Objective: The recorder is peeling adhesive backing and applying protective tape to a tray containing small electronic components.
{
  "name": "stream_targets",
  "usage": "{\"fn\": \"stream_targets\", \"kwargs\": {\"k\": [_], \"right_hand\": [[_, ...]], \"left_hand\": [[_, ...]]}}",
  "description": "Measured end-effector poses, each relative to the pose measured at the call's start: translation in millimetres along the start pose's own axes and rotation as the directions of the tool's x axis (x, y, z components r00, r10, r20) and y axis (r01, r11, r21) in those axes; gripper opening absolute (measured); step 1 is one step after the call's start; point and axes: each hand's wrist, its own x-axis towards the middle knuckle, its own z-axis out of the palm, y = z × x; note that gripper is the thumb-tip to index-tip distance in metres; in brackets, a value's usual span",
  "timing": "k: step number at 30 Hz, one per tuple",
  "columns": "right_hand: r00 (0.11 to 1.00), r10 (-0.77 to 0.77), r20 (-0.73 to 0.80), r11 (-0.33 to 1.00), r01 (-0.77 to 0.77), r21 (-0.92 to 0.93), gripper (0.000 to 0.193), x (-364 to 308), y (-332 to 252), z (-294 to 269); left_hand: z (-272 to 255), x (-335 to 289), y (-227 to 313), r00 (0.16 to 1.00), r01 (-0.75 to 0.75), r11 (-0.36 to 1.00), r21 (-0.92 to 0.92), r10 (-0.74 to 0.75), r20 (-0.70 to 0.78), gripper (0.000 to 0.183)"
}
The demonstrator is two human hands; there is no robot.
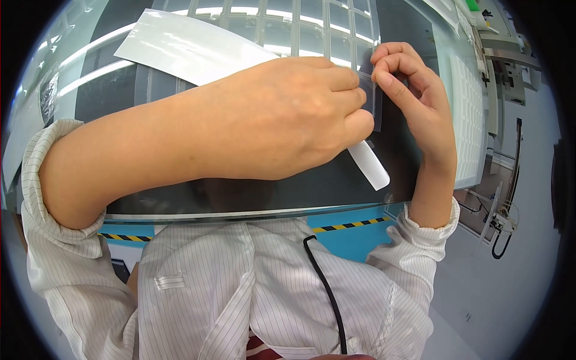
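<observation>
My left hand [306,114] reaches across the table from the left, its fingers curled closed. A narrow white strip with a rounded end [371,168] sticks out below its fingers. A glossy white sheet [186,45] runs from the upper left to behind this hand; whether sheet and strip are one piece is hidden. Beneath lies a clear plastic tray [312,33] divided into rectangular pockets. At the tray's right edge, close to my left fingertips, my right hand [420,99] is closed in a pinch of thumb and fingers. What it pinches, if anything, is too small to tell.
The dark, glossy tabletop [240,195] ends in a straight edge near my body. On the right stands a white ribbed panel or tray [468,120]. Equipment with metal arms [507,222] is beyond it. Yellow-black striped tape [354,224] marks the blue surface below the table edge.
</observation>
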Motion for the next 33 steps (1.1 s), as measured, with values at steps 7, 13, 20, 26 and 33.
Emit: {"fn": "stream_targets", "kwargs": {"k": [7,13,20,26,33], "right_hand": [[0.999,-0.025,-0.042,0.994,0.021,-0.103,0.011,-5.3,3.2,-2.7],[0.973,-0.215,-0.083,0.922,0.174,-0.347,0.018,-1.4,16.7,13.3],[0.956,-0.241,-0.169,0.932,0.179,-0.315,0.015,0.6,16.0,14.5],[0.910,-0.387,-0.147,0.729,0.204,-0.653,0.011,2.9,26.6,13.1],[0.950,-0.135,-0.283,0.991,0.127,-0.046,0.017,-8.5,-6.3,13.1]], "left_hand": [[0.1,8.7,1.3,1.000,0.016,1.000,0.008,-0.016,0.019,0.014],[-0.6,7.7,-1.2,1.000,-0.003,1.000,0.007,0.003,0.025,0.013],[10.2,5.7,-11.5,0.970,-0.121,0.990,0.079,0.134,-0.205,0.008],[12.1,8.9,-13.7,0.968,-0.144,0.985,0.099,0.161,-0.194,0.009],[0.2,14.4,-9.1,0.974,-0.079,0.993,0.088,0.095,-0.206,0.010]]}}
